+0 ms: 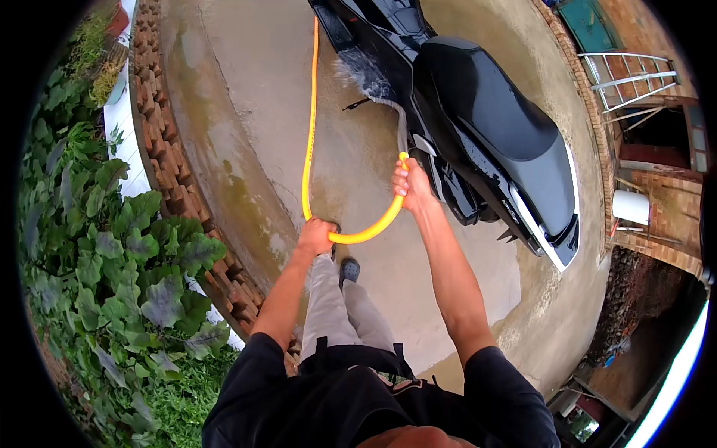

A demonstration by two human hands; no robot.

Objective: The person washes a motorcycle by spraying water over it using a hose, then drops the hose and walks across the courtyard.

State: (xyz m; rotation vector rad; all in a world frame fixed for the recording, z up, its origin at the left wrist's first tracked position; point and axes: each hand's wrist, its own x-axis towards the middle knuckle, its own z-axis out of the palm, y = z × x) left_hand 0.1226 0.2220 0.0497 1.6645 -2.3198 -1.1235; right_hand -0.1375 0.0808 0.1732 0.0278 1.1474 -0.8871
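A yellow hose [366,234] bends in a U between my two hands. My left hand [317,235] is closed around it near my legs, and from there the hose runs away along the wet ground. Near the hose's open end, my right hand [412,184] grips it with the fingers wrapped round. Water [403,123] streams from that end and splashes against the lower side of a black motor scooter [485,112]. The scooter stands to the right of my right hand, its dark seat and white-edged tail facing me.
Along the left runs a low edging of stacked bricks [168,160], with leafy plants [119,254] beyond it. A metal ladder [635,78], a white container [631,207] and a green box [586,26] are at the right by a brick building. The concrete ground [261,97] is wet.
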